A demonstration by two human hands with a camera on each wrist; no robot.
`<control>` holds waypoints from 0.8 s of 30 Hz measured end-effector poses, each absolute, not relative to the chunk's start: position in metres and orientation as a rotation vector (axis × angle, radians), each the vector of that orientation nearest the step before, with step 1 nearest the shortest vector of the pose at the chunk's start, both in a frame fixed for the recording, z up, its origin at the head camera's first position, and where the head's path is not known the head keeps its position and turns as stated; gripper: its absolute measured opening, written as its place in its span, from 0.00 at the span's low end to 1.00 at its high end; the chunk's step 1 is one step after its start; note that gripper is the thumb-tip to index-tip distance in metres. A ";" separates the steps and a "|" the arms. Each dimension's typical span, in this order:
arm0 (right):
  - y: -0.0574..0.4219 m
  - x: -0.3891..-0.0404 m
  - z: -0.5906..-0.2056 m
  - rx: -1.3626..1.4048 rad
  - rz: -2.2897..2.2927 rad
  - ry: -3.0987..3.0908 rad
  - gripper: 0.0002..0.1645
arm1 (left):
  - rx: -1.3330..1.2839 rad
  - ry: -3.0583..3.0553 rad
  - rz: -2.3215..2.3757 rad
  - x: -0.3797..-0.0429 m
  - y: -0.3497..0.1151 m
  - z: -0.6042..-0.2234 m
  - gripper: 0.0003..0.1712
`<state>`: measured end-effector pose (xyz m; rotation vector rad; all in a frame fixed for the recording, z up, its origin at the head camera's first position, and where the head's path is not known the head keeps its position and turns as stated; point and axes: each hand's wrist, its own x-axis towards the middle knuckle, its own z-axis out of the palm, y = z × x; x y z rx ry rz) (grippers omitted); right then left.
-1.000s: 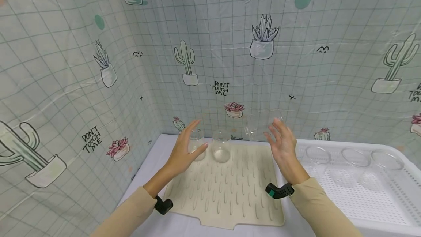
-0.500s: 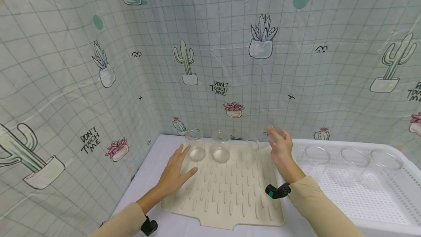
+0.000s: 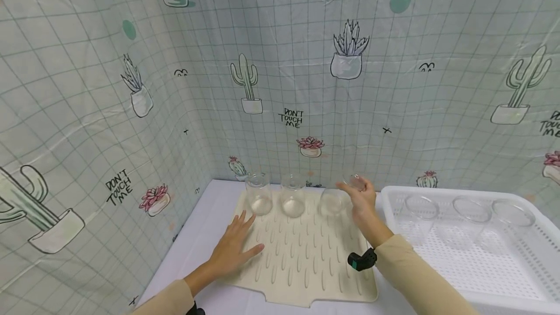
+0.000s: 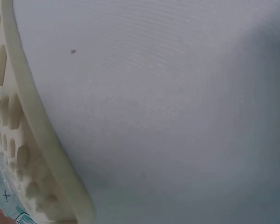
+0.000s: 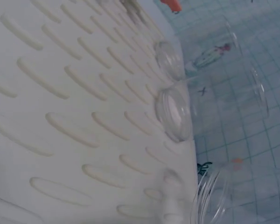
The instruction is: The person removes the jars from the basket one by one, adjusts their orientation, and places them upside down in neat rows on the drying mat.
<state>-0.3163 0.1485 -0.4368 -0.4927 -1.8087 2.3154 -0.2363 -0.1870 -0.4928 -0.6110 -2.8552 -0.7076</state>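
My right hand (image 3: 364, 203) holds a clear cup (image 3: 331, 202) at the back right of the beige ridged drying mat (image 3: 306, 256). That cup is tilted, base to the left; in the right wrist view its base (image 5: 210, 198) shows at the bottom edge. To its left, two clear cups (image 3: 293, 199) (image 3: 259, 197) stand upright side by side along the mat's back edge. My left hand (image 3: 232, 249) is spread over the mat's left side, thumb pointing right, holding nothing. Whether it touches the mat I cannot tell.
A white perforated basket (image 3: 494, 271) stands right of the mat, with three clear cups (image 3: 422, 208) along its back. A patterned curtain (image 3: 280, 86) hangs close behind and to the left. White cloth (image 3: 197, 218) covers the table.
My right hand has lowered the tilted cup toward the mat and moved slightly left. My left hand has drawn back from the leftmost standing cup, down and toward me.
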 end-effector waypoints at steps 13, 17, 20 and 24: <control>0.133 -0.324 -0.448 -0.417 2.178 -2.037 0.45 | -0.617 -2.984 -0.676 -0.229 -0.190 -0.511 0.45; 0.129 -0.324 -0.450 -0.385 2.169 -2.079 0.46 | -0.605 -3.019 -0.678 -0.230 -0.190 -0.513 0.45; 0.128 -0.324 -0.452 -0.372 2.170 -2.096 0.46 | -0.606 -3.031 -0.699 -0.229 -0.189 -0.516 0.45; 0.127 -0.325 -0.453 -0.364 2.169 -2.106 0.47 | -0.612 -3.045 -0.721 -0.229 -0.188 -0.517 0.46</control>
